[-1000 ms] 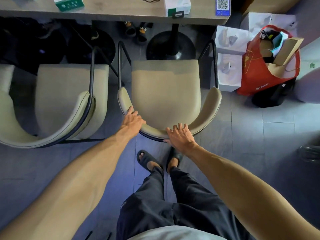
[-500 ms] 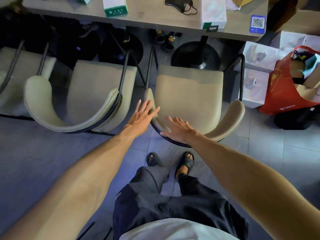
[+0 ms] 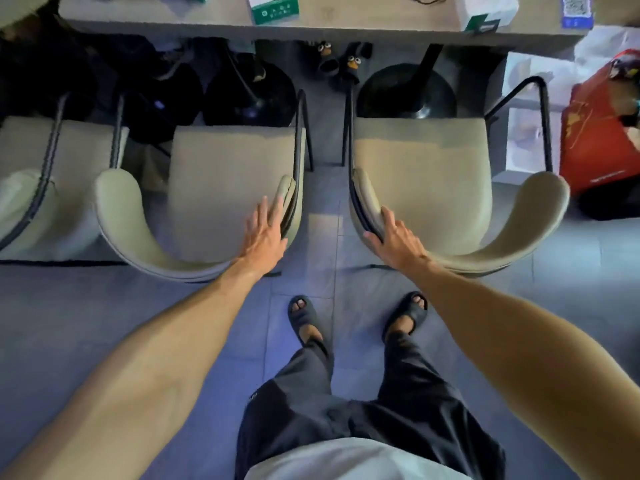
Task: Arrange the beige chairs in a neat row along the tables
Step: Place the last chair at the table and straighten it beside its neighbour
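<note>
Three beige chairs with black metal frames face the grey table (image 3: 346, 27). The right chair (image 3: 422, 181) and the middle chair (image 3: 225, 188) stand side by side with a narrow gap of floor between them. A third chair (image 3: 20, 202) is partly cut off at the left edge. My left hand (image 3: 265, 237) lies flat with fingers straight on the right end of the middle chair's curved backrest. My right hand (image 3: 398, 239) grips the left end of the right chair's backrest, thumb on the outside of the rim.
Two black round table bases (image 3: 405, 88) (image 3: 249, 95) stand under the table, with dark slippers (image 3: 339, 60) between them. A red bag (image 3: 595, 140) and white boxes (image 3: 519, 133) crowd the right chair's far side. My sandalled feet stand on grey tiles behind the gap.
The view has shifted left, bringing the middle chair in front of me. My left hand left the right chair for the middle chair's backrest. My right hand slid to the right chair's left end.
</note>
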